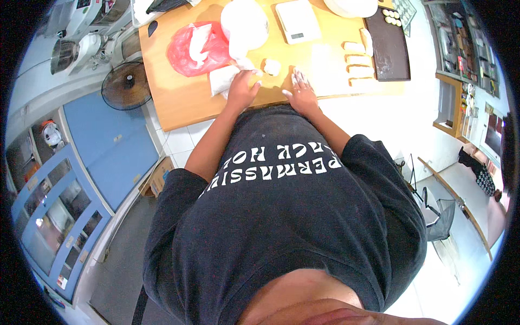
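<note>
A small lump of pale dough [272, 67] sits on the wooden table [179, 103] between my two hands, touched by neither. My left hand [245, 88] is beside a white packet [222, 79], its thumb and forefinger apart; the other fingers are partly hidden. White powder coats the fingers of my right hand [301, 91], which rests open on the table near its front edge. Several pale dough rolls [359, 59] lie in a column to the right. Beyond my left hand stand a full white plastic bag [245, 27] and a crumpled red plastic bag [181, 53].
A white kitchen scale [298, 21] and a white bowl [352, 5] are at the table's far side. The dark baking tray [387, 54] at right carries several small dough balls [391, 17]. A fan [127, 84] stands to the left, near blue doors [108, 141].
</note>
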Motion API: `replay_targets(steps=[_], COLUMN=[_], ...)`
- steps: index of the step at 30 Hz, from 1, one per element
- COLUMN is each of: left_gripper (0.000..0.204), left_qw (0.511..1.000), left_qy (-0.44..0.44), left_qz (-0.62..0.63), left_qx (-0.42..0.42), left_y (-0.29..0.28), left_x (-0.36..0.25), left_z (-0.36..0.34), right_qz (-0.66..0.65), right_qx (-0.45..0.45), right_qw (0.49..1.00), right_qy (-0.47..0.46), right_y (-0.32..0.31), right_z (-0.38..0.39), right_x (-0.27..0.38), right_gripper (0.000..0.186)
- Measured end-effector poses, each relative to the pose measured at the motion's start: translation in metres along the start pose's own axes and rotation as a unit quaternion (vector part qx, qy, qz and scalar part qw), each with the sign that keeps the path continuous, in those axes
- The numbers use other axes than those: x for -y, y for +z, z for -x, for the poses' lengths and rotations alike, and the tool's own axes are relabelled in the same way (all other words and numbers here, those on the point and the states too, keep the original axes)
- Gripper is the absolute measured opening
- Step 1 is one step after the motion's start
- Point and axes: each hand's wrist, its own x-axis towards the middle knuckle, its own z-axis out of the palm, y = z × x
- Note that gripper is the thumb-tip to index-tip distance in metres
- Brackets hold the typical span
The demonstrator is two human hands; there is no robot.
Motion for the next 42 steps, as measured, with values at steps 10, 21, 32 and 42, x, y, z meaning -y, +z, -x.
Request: replay_targets(steps=[10, 21, 32, 42], left_gripper=[0.038, 0.036, 0.038, 0.035], left_qw=[0.998, 0.997, 0.999, 0.997], left_qy=[-0.054, -0.052, -0.044, -0.062], left_qz=[0.028, 0.049, 0.020, 0.016], left_qx=[0.027, 0.023, 0.022, 0.032], left_y=[-0.001, 0.009, 0.014, 0.020], left_x=[0.004, 0.009, 0.015, 0.009], left_z=[-0.005, -0.002, -0.003, -0.005], right_qz=[0.015, -0.005, -0.015, 0.034], right_qx=[-0.032, 0.001, 0.045, 0.045], right_qw=[0.998, 0.997, 0.999, 0.997], right_qy=[0.051, 0.071, 0.000, 0.058], right_y=[-0.008, -0.025, -0.005, -0.019], right_z=[-0.039, -0.025, -0.007, -0.054], right_x=[-0.001, -0.010, 0.002, -0.004], right_gripper=[0.077, 0.080, 0.075, 0.077])
